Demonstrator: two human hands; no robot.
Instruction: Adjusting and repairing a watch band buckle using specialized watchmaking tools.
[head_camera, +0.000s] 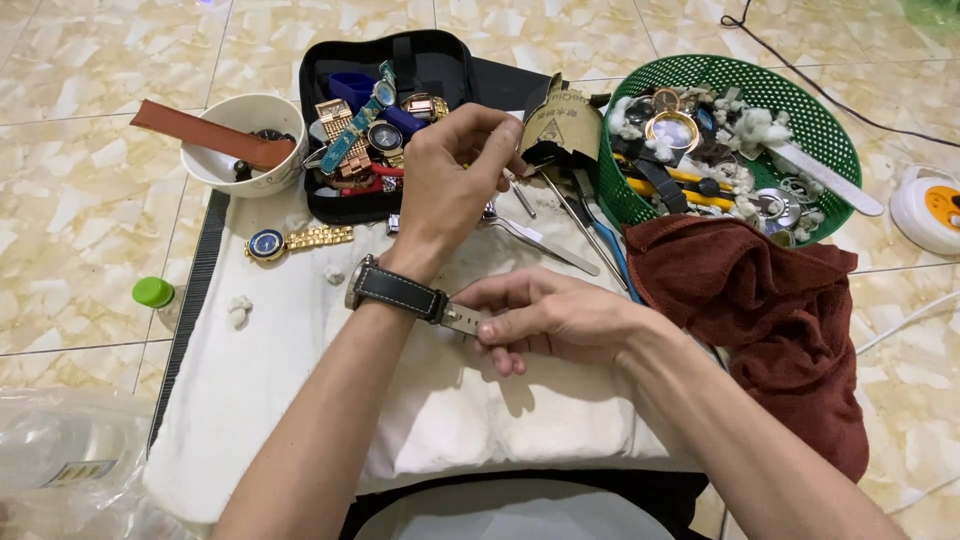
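**Fastening a watch on the left wrist**

Wrapping the left wrist, the watch (362, 283) has its black strap (405, 293) running crosswise, its free end pointing right. The right hand (555, 322) has a narrow grip, pinching that strap end. The left hand (452, 175) is raised, fingers loosely curled, holding nothing I can make out. Behind lie a black case (440, 60), a green basket (830, 125) and a brown card (565, 125).
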